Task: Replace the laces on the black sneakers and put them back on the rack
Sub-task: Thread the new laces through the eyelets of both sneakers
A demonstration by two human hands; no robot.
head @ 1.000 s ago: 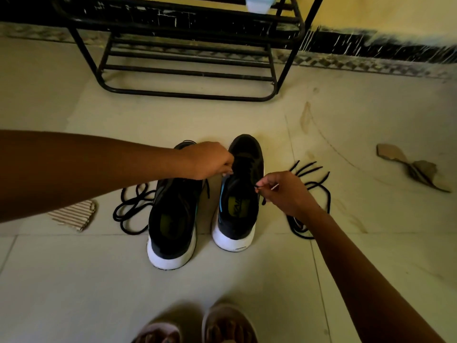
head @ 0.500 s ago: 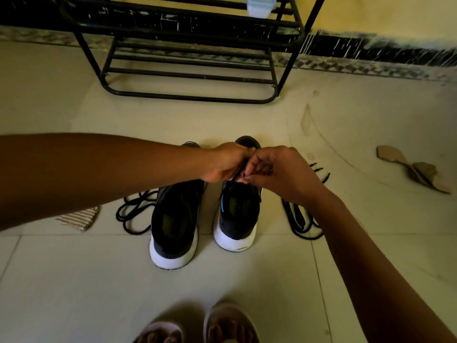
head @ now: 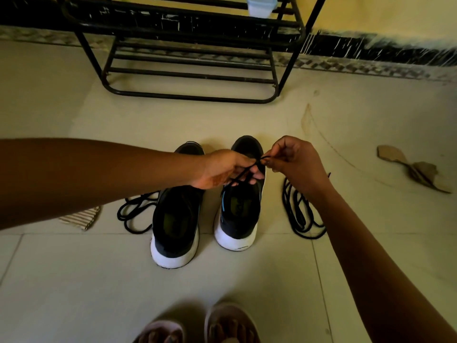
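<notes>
Two black sneakers with white soles stand side by side on the tiled floor, heels toward me: the left sneaker (head: 176, 219) and the right sneaker (head: 239, 214). Above the right sneaker's tongue a thin black lace (head: 243, 173) stretches between my hands. My left hand (head: 227, 169) holds the lace in its curled fingers. My right hand (head: 294, 160) pinches the lace's end between thumb and fingertips. The black metal shoe rack (head: 188, 60) stands against the wall behind the sneakers.
A coil of black lace (head: 134, 215) lies left of the sneakers, another coil (head: 300, 214) to their right. A striped cloth (head: 82, 217) lies under my left forearm, a torn cardboard piece (head: 415, 169) at the right. My sandalled feet (head: 197, 328) are at the bottom. A pale container (head: 261, 4) sits on the rack.
My right hand went from the right sneaker's side to meet my left hand, then drew back right and up, pulling a lace taut between both hands.
</notes>
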